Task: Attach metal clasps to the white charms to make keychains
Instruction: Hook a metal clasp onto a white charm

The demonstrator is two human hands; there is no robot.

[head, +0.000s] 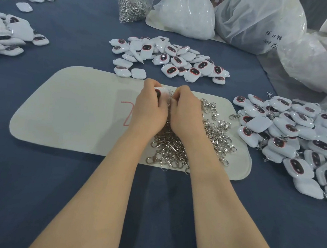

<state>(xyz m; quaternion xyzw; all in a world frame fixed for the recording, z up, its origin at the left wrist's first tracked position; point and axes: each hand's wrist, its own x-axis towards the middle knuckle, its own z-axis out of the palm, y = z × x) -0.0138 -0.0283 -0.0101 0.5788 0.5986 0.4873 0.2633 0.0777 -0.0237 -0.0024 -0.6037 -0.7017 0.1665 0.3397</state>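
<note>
Nearest, on the cream mat [68, 113] over the blue worktop [49, 192]: loose clasp pile [195, 141], rings interlocked. Just past it the hands meet. The left hand [150, 110] is curled round one white charm [159, 91], dark face partly showing. The right hand [186, 110], fingers curled, pinches a metal clasp [169, 99] at the charm's edge; the joint itself is blurred. Judgement: the charm is light, rigid and glossy, so likely slippery. Grip it across the flat faces, loop corner left free. The clasp is small and stiff and snags its neighbours; pinch it by the ring. Right: heap of clasped charms [299, 139]. Beyond: bare charm heap [166, 59]. Farthest: clear bag of clasps [133, 6].
</note>
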